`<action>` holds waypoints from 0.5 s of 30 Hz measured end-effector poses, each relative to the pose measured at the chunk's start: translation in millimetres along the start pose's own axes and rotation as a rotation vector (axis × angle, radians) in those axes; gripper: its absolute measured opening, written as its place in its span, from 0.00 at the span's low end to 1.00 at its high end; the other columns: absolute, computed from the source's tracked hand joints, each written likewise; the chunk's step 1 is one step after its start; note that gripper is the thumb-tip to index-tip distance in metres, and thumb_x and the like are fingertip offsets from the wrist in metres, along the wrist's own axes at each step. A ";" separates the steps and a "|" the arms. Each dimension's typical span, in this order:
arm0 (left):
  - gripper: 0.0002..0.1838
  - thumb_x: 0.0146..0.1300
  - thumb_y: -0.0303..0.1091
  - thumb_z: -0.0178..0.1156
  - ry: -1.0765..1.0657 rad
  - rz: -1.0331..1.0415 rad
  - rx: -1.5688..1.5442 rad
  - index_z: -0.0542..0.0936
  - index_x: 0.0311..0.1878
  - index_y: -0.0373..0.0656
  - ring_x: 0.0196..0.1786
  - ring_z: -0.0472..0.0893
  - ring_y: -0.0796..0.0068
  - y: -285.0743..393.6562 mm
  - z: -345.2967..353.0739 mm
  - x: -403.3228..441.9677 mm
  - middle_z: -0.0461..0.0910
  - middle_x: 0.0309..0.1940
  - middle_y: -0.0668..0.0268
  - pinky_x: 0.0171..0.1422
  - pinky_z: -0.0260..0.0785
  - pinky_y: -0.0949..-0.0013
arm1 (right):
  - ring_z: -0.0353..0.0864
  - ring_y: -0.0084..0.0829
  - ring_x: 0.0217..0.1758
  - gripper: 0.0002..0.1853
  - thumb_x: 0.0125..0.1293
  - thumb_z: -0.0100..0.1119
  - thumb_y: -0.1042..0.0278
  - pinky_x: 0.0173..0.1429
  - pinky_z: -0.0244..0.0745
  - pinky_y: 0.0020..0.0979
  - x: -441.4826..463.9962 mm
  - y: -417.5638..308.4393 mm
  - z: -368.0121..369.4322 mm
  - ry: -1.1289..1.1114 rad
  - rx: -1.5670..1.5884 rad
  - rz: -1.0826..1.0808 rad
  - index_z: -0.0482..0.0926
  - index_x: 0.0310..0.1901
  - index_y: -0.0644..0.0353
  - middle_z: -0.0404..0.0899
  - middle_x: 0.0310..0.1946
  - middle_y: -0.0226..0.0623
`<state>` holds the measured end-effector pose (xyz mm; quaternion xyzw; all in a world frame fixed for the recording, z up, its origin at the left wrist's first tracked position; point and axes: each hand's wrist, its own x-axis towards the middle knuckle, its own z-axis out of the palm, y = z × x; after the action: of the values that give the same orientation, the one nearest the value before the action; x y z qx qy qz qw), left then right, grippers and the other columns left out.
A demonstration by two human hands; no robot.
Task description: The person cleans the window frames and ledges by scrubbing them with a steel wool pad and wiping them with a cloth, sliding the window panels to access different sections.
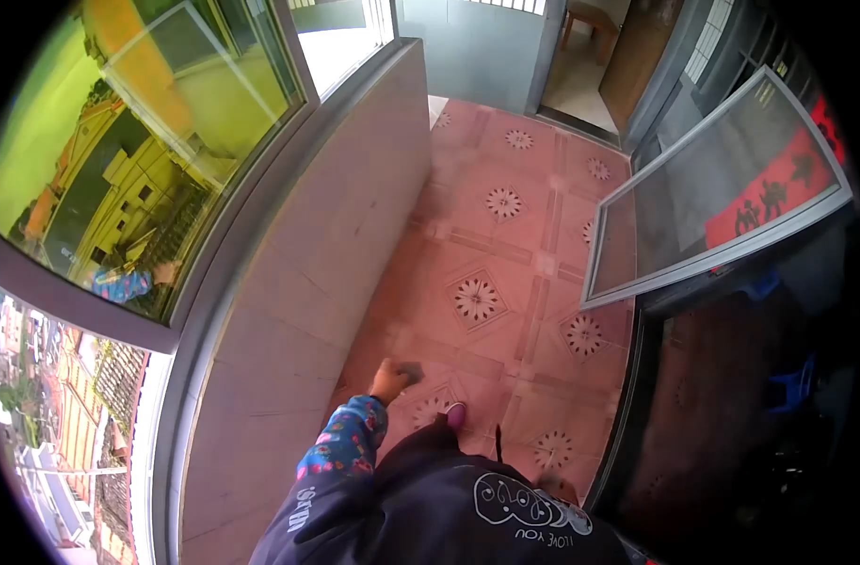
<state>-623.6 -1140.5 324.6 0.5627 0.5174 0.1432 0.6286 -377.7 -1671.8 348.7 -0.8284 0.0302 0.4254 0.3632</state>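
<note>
One glazed pane (684, 207) juts over the tiles (524, 245); left hand (388, 381) curls round a dark object (411, 372), right hand (558, 487) hold unclear.

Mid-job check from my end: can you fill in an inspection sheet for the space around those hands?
Surface: pink floor tiles with flower-like motifs.
Job's things: small dark item at the left hand; too small to identify.
Clutter: blue item in the dark space at the picture's right; its kind is unclear.
Hands: left hand curled around or against the dark item; right hand seems to show only as a blurred patch beyond the dark garment, grip unreadable.
Cables: nothing seen on the floor.
Surroundings: yellow-tinted window and low wall at left; open framed pane at right; doorway ahead.
</note>
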 end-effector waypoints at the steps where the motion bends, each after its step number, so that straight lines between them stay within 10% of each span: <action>1: 0.17 0.52 0.28 0.63 -0.023 0.050 0.087 0.73 0.45 0.40 0.29 0.82 0.66 3.4 18.8 19.1 0.81 0.30 0.57 0.29 0.77 0.62 | 0.78 0.29 0.33 0.17 0.55 0.66 0.64 0.39 0.75 0.33 10.9 -18.0 -3.1 0.001 0.041 -0.025 0.79 0.43 0.65 0.81 0.33 0.35; 8: 0.15 0.51 0.30 0.65 -0.180 0.083 0.185 0.75 0.42 0.40 0.31 0.82 0.67 140.7 120.3 97.5 0.82 0.30 0.57 0.35 0.75 0.63 | 0.79 0.28 0.30 0.18 0.54 0.67 0.63 0.34 0.76 0.33 126.2 -121.5 -30.4 0.074 -0.001 -0.037 0.79 0.42 0.67 0.82 0.31 0.37; 15: 0.17 0.52 0.31 0.62 0.121 -0.110 0.228 0.75 0.46 0.38 0.33 0.85 0.65 140.3 83.5 187.1 0.83 0.34 0.59 0.32 0.79 0.65 | 0.82 0.30 0.33 0.21 0.52 0.69 0.63 0.35 0.78 0.34 293.2 -253.5 -62.7 -0.063 -0.279 0.031 0.79 0.45 0.67 0.83 0.33 0.40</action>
<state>-420.1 -998.9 339.1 0.5916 0.5973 0.0824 0.5352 -57.2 -1449.0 305.2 -0.8566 -0.0278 0.4566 0.2388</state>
